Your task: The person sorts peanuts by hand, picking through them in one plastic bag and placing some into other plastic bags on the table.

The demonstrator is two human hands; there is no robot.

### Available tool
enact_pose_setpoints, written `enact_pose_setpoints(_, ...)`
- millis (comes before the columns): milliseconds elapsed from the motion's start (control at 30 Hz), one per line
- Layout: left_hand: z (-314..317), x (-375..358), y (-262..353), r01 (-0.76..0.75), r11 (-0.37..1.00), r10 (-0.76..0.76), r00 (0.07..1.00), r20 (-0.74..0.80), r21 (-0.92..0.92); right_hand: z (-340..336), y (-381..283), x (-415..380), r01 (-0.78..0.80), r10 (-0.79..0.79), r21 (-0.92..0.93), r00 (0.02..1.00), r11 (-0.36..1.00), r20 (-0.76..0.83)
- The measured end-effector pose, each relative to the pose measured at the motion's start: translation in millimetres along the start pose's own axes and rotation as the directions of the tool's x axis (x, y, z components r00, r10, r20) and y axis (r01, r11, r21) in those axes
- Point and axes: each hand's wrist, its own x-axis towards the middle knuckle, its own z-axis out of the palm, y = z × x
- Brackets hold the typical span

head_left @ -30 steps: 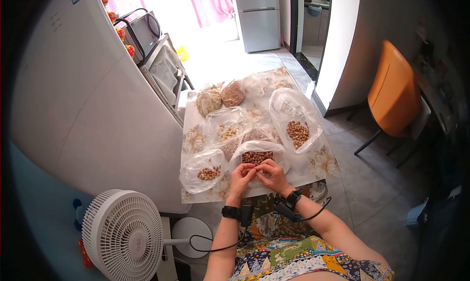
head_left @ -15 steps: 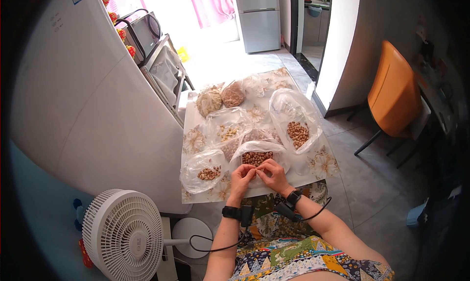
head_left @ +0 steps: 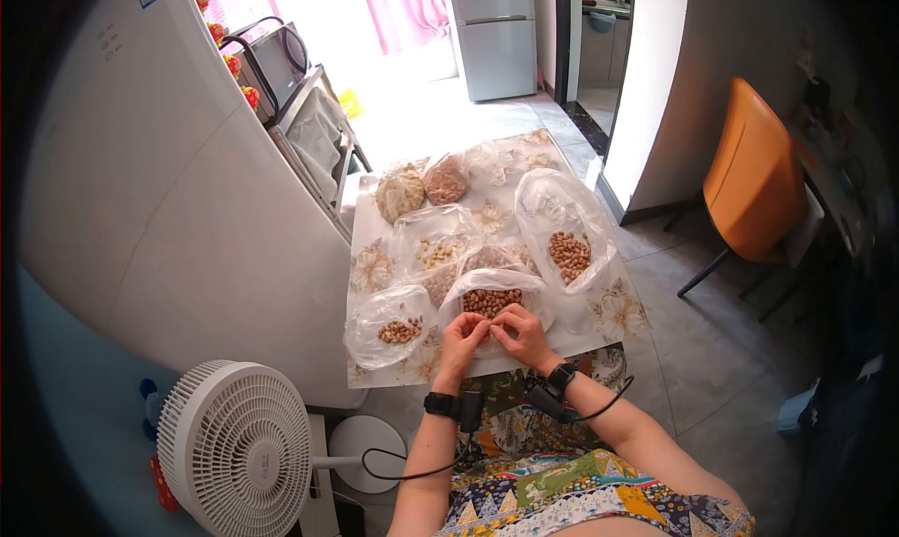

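My left hand [head_left: 462, 340] and my right hand [head_left: 522, 337] meet fingertip to fingertip at the front of the table, both pinched closed. Whatever sits between the fingertips is too small to make out. Just beyond them, an open clear plastic bag [head_left: 538, 296] holds reddish-brown nuts [head_left: 491, 301] that look like peanuts; my fingers hide its near side. Left of my left hand lies another plastic bag [head_left: 365, 348] with a smaller heap of brown and pale nuts [head_left: 401, 331]. To the far right, a long plastic bag [head_left: 548, 195] contains more brown nuts [head_left: 569, 258].
Pale pieces [head_left: 435, 253] lie in a bag mid-table. Two filled bags, one yellowish [head_left: 400, 195] and one reddish [head_left: 446, 179], stand at the back of the flowered table [head_left: 618, 317]. A white fan [head_left: 239, 453] is at left, an orange chair [head_left: 752, 176] at right.
Hardly anything differs. My hands stay pinched together over the near bag, with at most a slight shift of the fingers.
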Motion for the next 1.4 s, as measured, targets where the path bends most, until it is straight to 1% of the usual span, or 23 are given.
enact_pose_setpoints(200,0,0,4,0.010,1.000,-0.011,1.000,0.025,0.018,1,2,0,0.015,-0.015,-0.011,1.000,1.000,0.007)
enact_pose_setpoints(300,-2,2,-2,0.021,1.000,-0.021,1.000,0.014,0.016,0,-6,1,0.020,-0.021,-0.008,0.999,1.000,-0.032)
enact_pose_setpoints(400,-4,3,-4,0.042,0.999,-0.042,0.999,0.013,0.035,-1,-7,2,0.039,-0.039,0.007,0.999,0.999,0.004)
enact_pose_setpoints(500,-3,4,-3,0.053,0.997,-0.054,0.999,0.009,0.064,1,-4,1,0.051,-0.051,0.019,0.999,0.999,-0.008)
enact_pose_setpoints(700,-2,2,1,0.057,0.998,-0.057,0.998,0.019,0.006,0,0,0,0.008,-0.007,0.026,1.000,1.000,-0.029)
enact_pose_setpoints(800,-2,1,3,0.040,0.999,-0.040,0.998,0.039,0.007,-1,0,0,-0.005,0.005,0.020,1.000,1.000,-0.012)
enact_pose_setpoints(900,-3,2,2,0.047,0.999,-0.047,0.998,0.029,-0.002,-1,3,-2,0.004,-0.005,0.027,1.000,1.000,0.017)
enact_pose_setpoints(1000,-4,3,0,0.064,0.998,-0.064,0.998,0.015,-0.017,1,1,0,0.041,-0.041,0.043,0.999,0.998,-0.008)
enact_pose_setpoints(1100,-5,3,0,0.071,0.997,-0.071,0.997,0.017,-0.020,-2,-10,3,0.031,-0.031,0.057,1.000,0.998,-0.001)
enact_pose_setpoints(1200,-6,4,0,0.080,0.997,-0.079,0.997,0.017,-0.011,-1,-4,2,0.042,-0.042,0.057,0.999,0.997,0.002)
enact_pose_setpoints(1300,-5,4,1,0.087,0.996,-0.086,0.996,0.012,-0.017,0,4,0,0.011,-0.012,0.061,1.000,0.998,0.009)
enact_pose_setpoints(1400,-7,3,-1,0.061,0.998,-0.060,0.998,0.029,-0.019,-1,1,1,-0.013,0.013,0.054,1.000,0.998,0.005)
